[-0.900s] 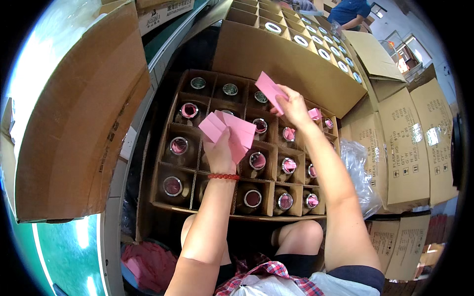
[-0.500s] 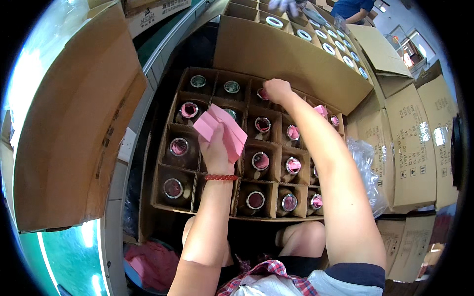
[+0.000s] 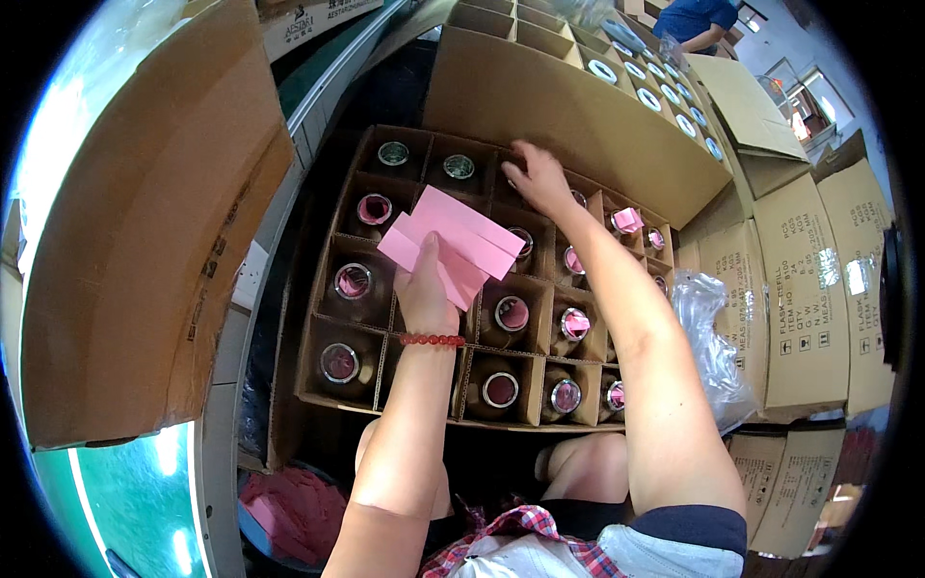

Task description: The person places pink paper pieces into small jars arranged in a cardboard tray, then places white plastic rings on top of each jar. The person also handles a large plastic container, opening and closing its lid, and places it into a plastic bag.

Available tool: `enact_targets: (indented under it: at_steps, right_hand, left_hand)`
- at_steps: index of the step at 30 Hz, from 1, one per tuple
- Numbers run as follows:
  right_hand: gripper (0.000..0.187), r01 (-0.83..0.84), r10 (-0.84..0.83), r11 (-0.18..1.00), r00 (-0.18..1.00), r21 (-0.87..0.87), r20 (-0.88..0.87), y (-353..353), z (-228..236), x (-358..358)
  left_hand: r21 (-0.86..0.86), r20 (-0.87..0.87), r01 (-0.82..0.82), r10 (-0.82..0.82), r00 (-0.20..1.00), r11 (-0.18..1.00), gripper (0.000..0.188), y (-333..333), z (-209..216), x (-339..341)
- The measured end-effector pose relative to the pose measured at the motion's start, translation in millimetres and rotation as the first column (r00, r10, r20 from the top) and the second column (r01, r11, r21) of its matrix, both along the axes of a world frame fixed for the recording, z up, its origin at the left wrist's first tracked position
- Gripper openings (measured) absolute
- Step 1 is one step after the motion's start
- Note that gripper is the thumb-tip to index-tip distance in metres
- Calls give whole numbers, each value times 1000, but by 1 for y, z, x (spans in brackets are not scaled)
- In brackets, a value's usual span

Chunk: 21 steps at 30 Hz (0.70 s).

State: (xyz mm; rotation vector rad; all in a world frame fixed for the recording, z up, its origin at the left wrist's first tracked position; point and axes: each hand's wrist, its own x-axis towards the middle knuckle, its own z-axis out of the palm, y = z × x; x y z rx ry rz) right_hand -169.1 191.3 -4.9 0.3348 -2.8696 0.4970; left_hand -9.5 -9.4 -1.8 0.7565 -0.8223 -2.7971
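My left hand (image 3: 424, 294) grips a stack of pink paper sheets (image 3: 467, 231), slightly fanned, above the middle of a divided carton (image 3: 532, 390). Glass flasks with shiny rims stand in its compartments. Many have pink paper in their mouths, such as the front-left flask (image 3: 339, 362) and one paper tuft (image 3: 626, 221) sticking up at the right. Two back-left flasks, one of them this clear flask (image 3: 393, 154), show no pink paper. Over the back row hovers my right hand (image 3: 540, 181), its thumb and forefinger apart and nothing visible between them. It mostly hides the flask beneath.
Behind stands a taller carton (image 3: 578, 125) holding flasks with white rings. A large cardboard flap (image 3: 154, 231) rises at the left. Printed cartons (image 3: 800, 279) and crumpled clear plastic (image 3: 708, 337) lie right. Pink paper (image 3: 294, 515) fills a tub lower left. A person in blue (image 3: 694, 21) is at the back.
My right hand has come off the back-row flask's mouth, and its fingers have parted. The pink sheets in my left hand have swung flatter and further right.
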Motion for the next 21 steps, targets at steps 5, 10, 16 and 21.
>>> enact_targets:
  at_steps: [5,10,16,21]
  right_hand:
    - [44,-22,-71,855,985,-518,-159,-10,15,35]
    - [32,187,291,571,864,-799,410,-67,70,120]
    - [16,137,282,478,911,-868,299,-59,61,118]
    - [11,-175,257,746,966,-642,35,-42,51,99]
  left_hand:
    - [-18,-1,6,-6,1000,1000,32,-2,10,2]
    - [-56,-27,-18,17,999,998,32,1,-1,-1]
    - [-104,-98,32,-42,994,994,29,4,3,3]
    - [53,-8,-105,106,994,993,36,-21,12,-3]
